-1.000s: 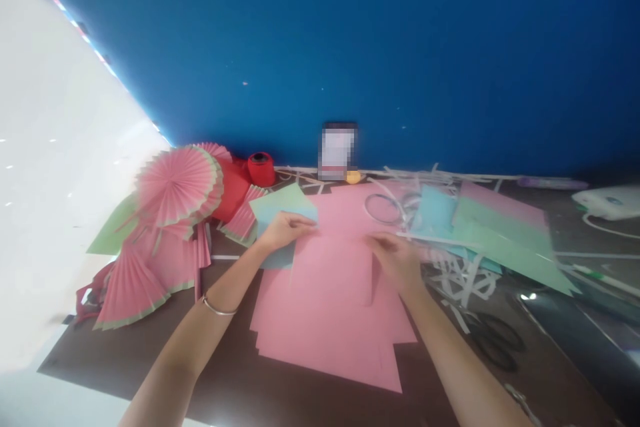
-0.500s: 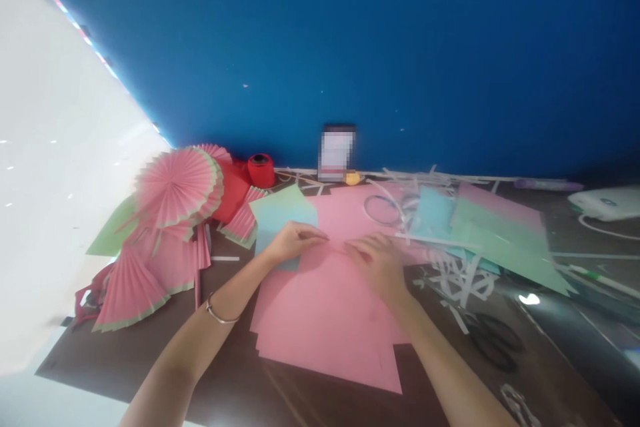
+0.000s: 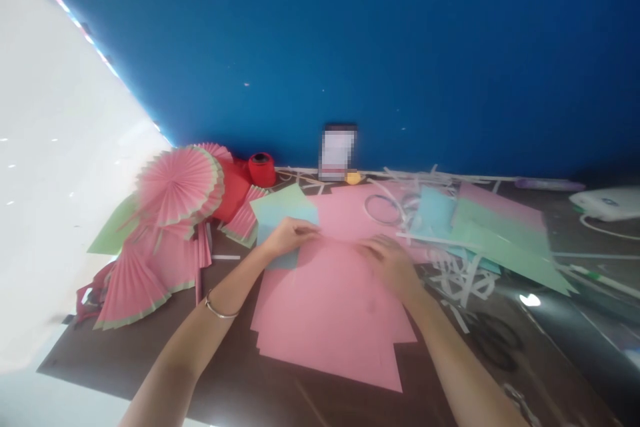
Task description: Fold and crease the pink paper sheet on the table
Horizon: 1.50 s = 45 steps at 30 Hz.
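Several pink paper sheets (image 3: 333, 320) lie stacked a little askew in front of me. My left hand (image 3: 290, 237) has thumb and fingers pinched together at the far edge of the top sheet, on its left side. My right hand (image 3: 395, 265) is bent over the same edge farther right, fingers closed on it and slightly blurred. Between the two hands the pink edge shows as a soft fold or lip. Beneath my left fingers is a light blue and green sheet (image 3: 284, 213).
Pleated pink paper fans (image 3: 175, 187) pile up on the left beside a red tape roll (image 3: 262, 170). A phone (image 3: 337, 152) leans on the blue wall. White paper strips (image 3: 463, 277), scissors (image 3: 495, 340) and green sheets (image 3: 500, 240) lie to the right.
My hands have moved apart along the paper's edge: the right one slid to the right, the left one slightly to the left. The stack stays in place.
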Each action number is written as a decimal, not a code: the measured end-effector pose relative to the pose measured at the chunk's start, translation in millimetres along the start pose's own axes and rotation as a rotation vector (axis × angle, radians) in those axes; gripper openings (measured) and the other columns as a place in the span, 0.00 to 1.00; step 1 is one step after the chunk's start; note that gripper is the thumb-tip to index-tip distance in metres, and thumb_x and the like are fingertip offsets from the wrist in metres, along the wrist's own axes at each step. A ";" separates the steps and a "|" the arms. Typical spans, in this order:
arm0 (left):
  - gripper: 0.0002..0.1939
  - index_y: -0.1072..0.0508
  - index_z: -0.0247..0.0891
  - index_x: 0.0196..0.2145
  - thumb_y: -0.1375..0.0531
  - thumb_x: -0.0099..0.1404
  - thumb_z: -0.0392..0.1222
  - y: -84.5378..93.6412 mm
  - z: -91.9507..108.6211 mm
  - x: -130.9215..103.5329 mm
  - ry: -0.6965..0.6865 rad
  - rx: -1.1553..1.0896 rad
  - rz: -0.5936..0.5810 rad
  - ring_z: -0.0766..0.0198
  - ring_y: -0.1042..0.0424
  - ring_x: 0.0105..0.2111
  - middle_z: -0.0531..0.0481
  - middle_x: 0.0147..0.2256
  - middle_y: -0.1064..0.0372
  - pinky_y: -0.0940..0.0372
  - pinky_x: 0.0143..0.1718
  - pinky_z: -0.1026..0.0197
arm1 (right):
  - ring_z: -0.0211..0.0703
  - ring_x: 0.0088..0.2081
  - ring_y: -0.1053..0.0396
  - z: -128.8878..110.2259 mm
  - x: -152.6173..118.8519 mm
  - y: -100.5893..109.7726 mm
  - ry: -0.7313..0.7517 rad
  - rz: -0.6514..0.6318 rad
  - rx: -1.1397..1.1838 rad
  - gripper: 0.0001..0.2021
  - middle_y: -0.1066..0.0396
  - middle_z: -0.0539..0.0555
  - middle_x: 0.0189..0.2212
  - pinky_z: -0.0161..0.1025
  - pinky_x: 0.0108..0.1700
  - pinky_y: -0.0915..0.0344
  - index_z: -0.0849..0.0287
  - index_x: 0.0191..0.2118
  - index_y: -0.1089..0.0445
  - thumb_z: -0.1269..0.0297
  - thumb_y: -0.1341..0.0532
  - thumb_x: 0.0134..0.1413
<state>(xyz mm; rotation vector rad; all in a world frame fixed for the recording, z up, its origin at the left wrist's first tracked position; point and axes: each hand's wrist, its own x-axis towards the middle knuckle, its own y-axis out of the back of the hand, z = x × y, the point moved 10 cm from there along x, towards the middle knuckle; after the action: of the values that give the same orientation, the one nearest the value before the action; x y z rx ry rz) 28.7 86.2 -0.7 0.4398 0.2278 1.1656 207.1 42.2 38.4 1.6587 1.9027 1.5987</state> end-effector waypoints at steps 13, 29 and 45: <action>0.08 0.27 0.47 0.39 0.44 0.65 0.37 17.7 94.7 -52.5 -0.785 0.955 0.540 0.62 0.29 0.40 0.52 0.38 0.26 0.39 0.46 0.53 | 0.45 0.41 0.29 -41.3 -21.2 53.3 0.325 0.379 -0.515 0.14 0.24 0.52 0.37 0.42 0.46 0.40 0.51 0.46 0.28 0.71 0.40 0.55; 0.10 0.29 0.35 0.34 0.50 0.67 0.34 -39.3 47.8 -24.9 -0.641 1.068 -0.081 0.63 0.34 0.33 0.46 0.32 0.32 0.42 0.33 0.60 | 0.45 0.35 0.36 -29.6 -4.3 -28.6 0.246 -0.179 -0.311 0.13 0.29 0.57 0.31 0.42 0.40 0.40 0.61 0.36 0.30 0.76 0.51 0.58; 0.14 0.27 0.38 0.26 0.42 0.62 0.49 5.7 7.4 -0.5 -0.092 0.597 0.093 0.62 0.32 0.37 0.50 0.34 0.30 0.43 0.42 0.56 | 0.45 0.31 0.34 29.6 2.7 -17.5 -0.179 -0.122 -0.066 0.14 0.30 0.53 0.27 0.42 0.35 0.39 0.56 0.27 0.33 0.56 0.48 0.59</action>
<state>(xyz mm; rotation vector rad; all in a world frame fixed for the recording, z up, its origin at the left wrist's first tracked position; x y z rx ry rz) 26.7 86.0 8.4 1.0344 0.4828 1.1542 215.6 65.0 14.0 1.5691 1.8049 1.4018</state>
